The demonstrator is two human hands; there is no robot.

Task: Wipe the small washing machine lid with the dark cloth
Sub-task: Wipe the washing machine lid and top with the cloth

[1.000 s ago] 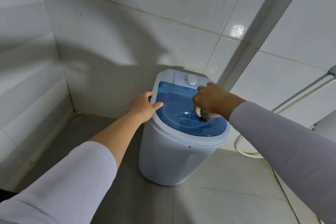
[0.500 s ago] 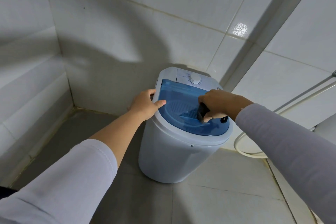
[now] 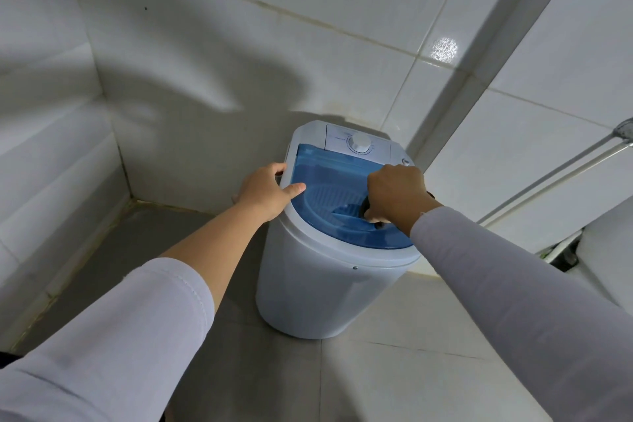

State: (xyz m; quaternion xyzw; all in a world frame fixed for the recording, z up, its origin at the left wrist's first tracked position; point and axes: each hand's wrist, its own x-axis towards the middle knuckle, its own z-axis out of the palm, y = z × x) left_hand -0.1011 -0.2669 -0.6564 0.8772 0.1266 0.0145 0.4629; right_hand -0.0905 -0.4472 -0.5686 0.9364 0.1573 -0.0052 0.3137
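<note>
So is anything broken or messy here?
Nothing stands out. The washer stands upright, its blue lid shut and whole. The left hand steadies its rim; the right hand presses the dark cloth on it.

**The floor and what stands on it**

Below me is a grey tiled floor, its pale grout lines crossing near the right of my view. One thing stands directly on it that I can tell for sure: the small washing machine, a white round tub, upright, set in the far part of the floor close to the tiled wall. Bare tiles show to its left, running to the far-left corner where floor meets wall, and more bare tiles lie nearer me and to its right. At the far right edge something white and rounded shows, but I cannot tell whether it rests on the floor.
</note>
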